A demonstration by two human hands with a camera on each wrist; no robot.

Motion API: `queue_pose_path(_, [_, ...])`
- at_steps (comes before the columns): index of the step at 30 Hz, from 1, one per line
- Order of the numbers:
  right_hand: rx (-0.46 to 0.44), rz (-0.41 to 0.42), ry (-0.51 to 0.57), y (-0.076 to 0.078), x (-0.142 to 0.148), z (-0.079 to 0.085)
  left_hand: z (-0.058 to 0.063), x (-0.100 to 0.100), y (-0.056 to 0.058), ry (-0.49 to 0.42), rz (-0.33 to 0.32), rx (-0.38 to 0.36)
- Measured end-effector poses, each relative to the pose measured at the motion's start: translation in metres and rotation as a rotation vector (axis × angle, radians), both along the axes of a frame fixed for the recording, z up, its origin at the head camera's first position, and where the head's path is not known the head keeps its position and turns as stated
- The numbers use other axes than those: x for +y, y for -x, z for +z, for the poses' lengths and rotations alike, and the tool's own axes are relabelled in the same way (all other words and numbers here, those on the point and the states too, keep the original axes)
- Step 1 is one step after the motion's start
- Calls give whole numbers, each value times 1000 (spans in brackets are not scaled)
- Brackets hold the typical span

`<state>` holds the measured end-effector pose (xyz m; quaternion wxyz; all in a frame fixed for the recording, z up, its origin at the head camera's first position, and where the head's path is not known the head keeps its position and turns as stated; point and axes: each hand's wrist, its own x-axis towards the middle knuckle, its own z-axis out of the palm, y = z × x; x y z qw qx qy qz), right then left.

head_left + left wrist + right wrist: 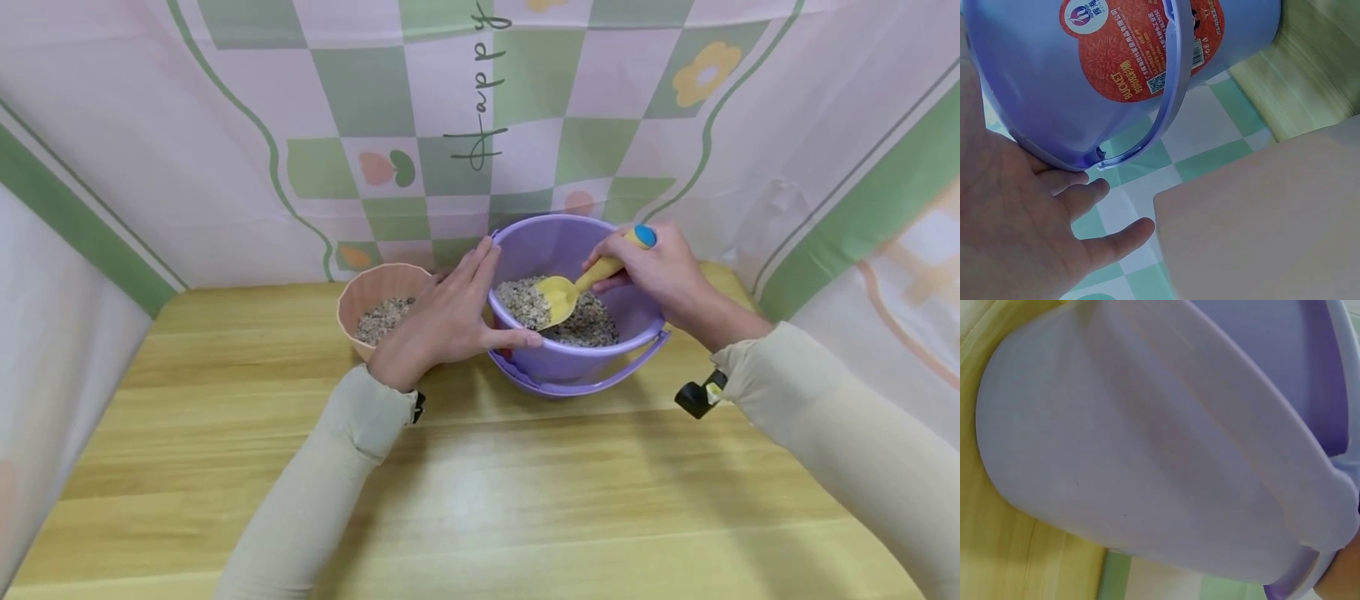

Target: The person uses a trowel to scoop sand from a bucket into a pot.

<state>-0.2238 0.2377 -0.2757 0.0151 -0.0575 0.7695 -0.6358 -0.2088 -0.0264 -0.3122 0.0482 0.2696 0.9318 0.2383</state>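
Note:
A purple bucket (551, 362) holds grainy, gravel-like material (592, 329). Inside it, my right hand (667, 271) grips the handle of a yellow toy shovel (602, 271) with a blue end; pale grains heap on and beside its blade. My left hand (450, 321) rests against the bucket's left rim, fingers fairly straight, thumb over the front edge. Left of that hand, a peach-coloured bowl (348, 304) with more grains is partly covered by it. In the right wrist view the bucket wall (1116, 450) fills most of the picture, hiding the shovel.
The bucket's handle (1175, 75) hangs down in front, near a red label (1122, 56). Both containers stand on a wooden table (480, 500) by its back edge. Behind hangs a checked green-and-white cloth (450, 92), with cloth at both sides too.

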Motion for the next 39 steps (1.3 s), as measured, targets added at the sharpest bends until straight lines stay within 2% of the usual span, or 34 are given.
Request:
queue_pose_path(9, [-33, 40, 180, -1, 2, -1, -1, 1, 0, -10, -3, 6])
queue_pose_path(16, [-58, 51, 198, -1, 1, 0, -2, 0, -1, -7, -5, 9])
queue_pose_path(26, [-94, 65, 281, 1, 2, 0, -2, 0, -1, -9, -2, 11])
queue_pose_path(39, [-99, 95, 317, 1, 4, 0, -2, 0, 0, -6, 0, 6])
